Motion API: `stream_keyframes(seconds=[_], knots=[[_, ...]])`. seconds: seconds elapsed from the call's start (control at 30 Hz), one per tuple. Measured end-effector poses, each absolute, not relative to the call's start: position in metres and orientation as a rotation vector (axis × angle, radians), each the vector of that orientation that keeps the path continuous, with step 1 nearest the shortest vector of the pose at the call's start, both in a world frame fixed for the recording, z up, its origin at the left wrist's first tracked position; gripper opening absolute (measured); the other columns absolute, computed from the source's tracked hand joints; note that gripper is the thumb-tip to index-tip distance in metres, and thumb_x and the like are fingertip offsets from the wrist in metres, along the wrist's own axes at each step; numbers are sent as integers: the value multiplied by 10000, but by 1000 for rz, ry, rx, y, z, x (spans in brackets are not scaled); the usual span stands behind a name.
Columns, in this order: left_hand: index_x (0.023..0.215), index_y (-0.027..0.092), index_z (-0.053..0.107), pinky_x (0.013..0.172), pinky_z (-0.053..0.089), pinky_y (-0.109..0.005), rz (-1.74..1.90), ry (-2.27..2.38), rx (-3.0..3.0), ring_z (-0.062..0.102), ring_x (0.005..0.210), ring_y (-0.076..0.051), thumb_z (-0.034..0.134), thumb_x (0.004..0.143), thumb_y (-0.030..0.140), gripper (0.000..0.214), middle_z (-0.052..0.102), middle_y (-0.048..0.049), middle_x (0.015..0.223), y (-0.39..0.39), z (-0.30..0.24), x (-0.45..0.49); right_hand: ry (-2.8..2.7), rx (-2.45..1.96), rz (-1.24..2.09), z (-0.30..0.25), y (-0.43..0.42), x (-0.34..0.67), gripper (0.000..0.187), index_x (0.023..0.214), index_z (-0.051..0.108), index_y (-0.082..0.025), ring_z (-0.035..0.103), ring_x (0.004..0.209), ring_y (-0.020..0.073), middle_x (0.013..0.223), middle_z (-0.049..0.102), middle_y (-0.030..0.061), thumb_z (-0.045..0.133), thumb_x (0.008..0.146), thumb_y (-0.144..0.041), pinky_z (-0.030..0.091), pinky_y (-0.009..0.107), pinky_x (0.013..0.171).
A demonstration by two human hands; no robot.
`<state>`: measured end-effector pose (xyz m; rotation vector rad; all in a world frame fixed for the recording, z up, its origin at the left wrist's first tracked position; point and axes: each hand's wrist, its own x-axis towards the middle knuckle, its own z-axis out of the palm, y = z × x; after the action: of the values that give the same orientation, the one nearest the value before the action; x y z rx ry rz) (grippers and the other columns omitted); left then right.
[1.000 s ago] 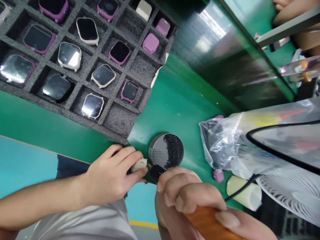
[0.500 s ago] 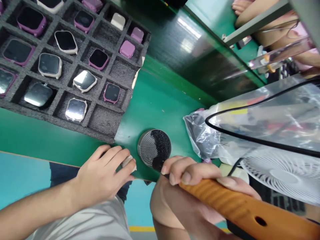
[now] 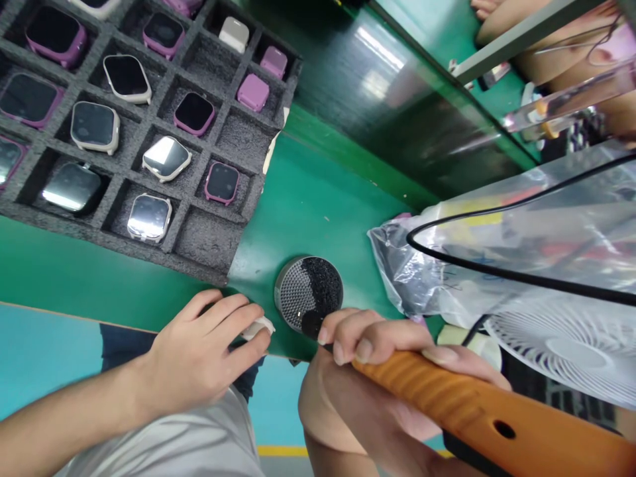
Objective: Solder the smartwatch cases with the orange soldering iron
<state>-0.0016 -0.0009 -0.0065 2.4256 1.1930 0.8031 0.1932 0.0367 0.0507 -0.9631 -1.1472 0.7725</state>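
My left hand (image 3: 203,351) is closed on a small white watch case (image 3: 258,327), pressing it down at the near edge of the green bench (image 3: 318,199). My right hand (image 3: 377,348) is wrapped round the orange handle of a powered tool (image 3: 477,417); the tool's black tip (image 3: 312,324) sits just right of the white case. Directly behind the tip stands a round metal tin (image 3: 309,291) with a mesh top, half covered in small black parts.
A grey foam tray (image 3: 209,238) at the upper left holds several watch cases in purple, white and black. A clear plastic bag (image 3: 497,245) crossed by a black cable lies at the right, with a white fan (image 3: 571,351) beside it. Another person's arm (image 3: 561,40) shows at the top right.
The view shifted left and my right hand tilted, bringing more of the orange handle into sight. My left hand stayed on the white case beside the tin.
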Motion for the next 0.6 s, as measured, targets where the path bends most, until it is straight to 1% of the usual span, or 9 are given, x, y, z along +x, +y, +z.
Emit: stream_keyframes(seconds=[0.07, 0.17, 0.23, 0.3, 0.4, 0.47, 0.53, 0.6], knots=[[1224, 210, 748, 1037, 444, -488, 789, 1174, 2419, 642, 1255, -287, 617, 1060, 223, 210, 747, -82, 1367, 0, -5, -2, -1152, -952, 787, 51, 37, 193, 469, 1216, 616, -220, 565, 636, 143, 853, 615, -15, 461, 1040, -625, 505, 373, 529], [1256, 188, 750, 1043, 444, -508, 769, 1110, 2423, 630, 1307, -313, 524, 1037, 174, 315, 719, -101, 1447, 1, -4, -5, -1161, -923, 806, 50, 38, 193, 486, 1195, 628, -210, 562, 646, 139, 871, 627, -11, 551, 993, -646, 515, 372, 542], [1247, 190, 759, 1032, 447, -502, 785, 1105, 2430, 638, 1293, -307, 487, 1018, 134, 360, 732, -95, 1425, 2, -4, -5, -1146, -931, 807, 50, 40, 191, 477, 1178, 638, -217, 554, 641, 139, 863, 627, -10, 562, 989, -647, 521, 375, 544], [1226, 206, 770, 1022, 450, -488, 812, 1123, 2431, 649, 1260, -292, 488, 1027, 115, 357, 756, -78, 1374, 2, -5, -5, -1119, -946, 797, 50, 40, 189, 461, 1167, 641, -224, 547, 633, 141, 845, 621, -9, 525, 1007, -641, 515, 377, 538], [1212, 240, 781, 1013, 454, -474, 861, 1152, 2427, 662, 1189, -274, 593, 1066, 170, 249, 781, -54, 1281, 1, -7, -2, -1103, -968, 778, 55, 36, 188, 420, 1152, 645, -233, 545, 631, 148, 832, 611, -9, 478, 1029, -598, 508, 382, 537], [1213, 260, 783, 1012, 458, -470, 888, 1169, 2424, 668, 1145, -263, 707, 1058, 259, 173, 788, -38, 1228, 0, -9, 0, -1147, -987, 780, 59, 30, 192, 297, 1145, 647, -260, 567, 628, 155, 832, 617, -16, 517, 1032, -502, 524, 389, 534], [1216, 267, 782, 1013, 462, -469, 886, 1174, 2423, 670, 1126, -257, 767, 1040, 346, 194, 788, -31, 1205, 0, -9, 0, -1146, -988, 784, 60, 25, 200, 202, 1168, 642, -284, 587, 616, 156, 842, 624, -31, 550, 1031, -401, 549, 394, 523], [1222, 263, 781, 1018, 459, -472, 860, 1173, 2418, 668, 1132, -256, 768, 1042, 386, 219, 785, -32, 1202, 0, -9, 0, -1167, -920, 840, 58, 23, 211, 228, 1223, 643, -289, 609, 613, 154, 844, 621, -40, 502, 1051, -342, 576, 390, 514]])
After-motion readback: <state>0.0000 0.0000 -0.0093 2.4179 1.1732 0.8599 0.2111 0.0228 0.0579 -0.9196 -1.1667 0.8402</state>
